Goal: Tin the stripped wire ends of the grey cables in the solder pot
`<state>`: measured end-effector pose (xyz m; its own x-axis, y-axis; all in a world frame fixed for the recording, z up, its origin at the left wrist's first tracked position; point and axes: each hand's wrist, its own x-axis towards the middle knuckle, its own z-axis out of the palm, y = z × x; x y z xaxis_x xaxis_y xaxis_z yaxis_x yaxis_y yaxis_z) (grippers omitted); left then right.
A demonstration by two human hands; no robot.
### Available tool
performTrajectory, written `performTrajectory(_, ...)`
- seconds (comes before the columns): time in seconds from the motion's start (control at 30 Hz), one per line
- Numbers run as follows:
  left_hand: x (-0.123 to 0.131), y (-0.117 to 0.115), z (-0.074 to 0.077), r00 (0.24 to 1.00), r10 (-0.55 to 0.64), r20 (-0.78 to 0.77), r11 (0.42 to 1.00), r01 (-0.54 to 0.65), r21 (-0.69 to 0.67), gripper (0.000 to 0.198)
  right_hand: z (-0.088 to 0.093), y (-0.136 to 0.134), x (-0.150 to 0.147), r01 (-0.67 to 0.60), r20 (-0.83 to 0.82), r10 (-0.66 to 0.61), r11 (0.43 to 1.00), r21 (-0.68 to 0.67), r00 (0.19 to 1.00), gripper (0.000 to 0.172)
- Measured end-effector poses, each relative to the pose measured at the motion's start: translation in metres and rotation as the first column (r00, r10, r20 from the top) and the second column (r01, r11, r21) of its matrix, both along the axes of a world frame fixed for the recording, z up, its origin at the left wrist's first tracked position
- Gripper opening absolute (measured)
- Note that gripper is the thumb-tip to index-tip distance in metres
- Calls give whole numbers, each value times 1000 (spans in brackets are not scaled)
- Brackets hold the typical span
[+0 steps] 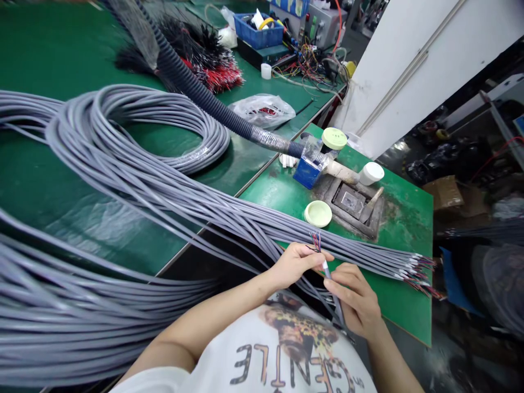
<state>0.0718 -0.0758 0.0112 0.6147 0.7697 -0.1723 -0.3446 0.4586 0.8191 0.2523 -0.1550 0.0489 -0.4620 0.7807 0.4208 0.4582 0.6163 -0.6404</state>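
A grey cable (334,297) is held upright in front of my chest, its stripped end fanning into thin coloured wires (316,240). My left hand (301,263) pinches the cable's end where the wires leave the white-banded jacket. Lower down, my right hand (357,297) closes its fingers around the grey jacket. Just beyond my hands runs a thick bundle of grey cables (262,215), their white-banded ends with coloured wires (413,268) lying at the right of the green board.
A solder pot (352,201) with a scraper sits beside a ribbed hose (204,98) and a pale-green lid (318,213). A white jar (371,173) stands behind. Coiled cables (164,93) cover the left table, and more cables (82,316) hang at lower left.
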Motion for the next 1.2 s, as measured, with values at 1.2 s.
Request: performTrajectory(1.2, 75, 14, -5, 756, 370, -541, 2, 581, 814, 14, -41, -90, 25, 202, -49, -622, 327, -923, 781, 42)
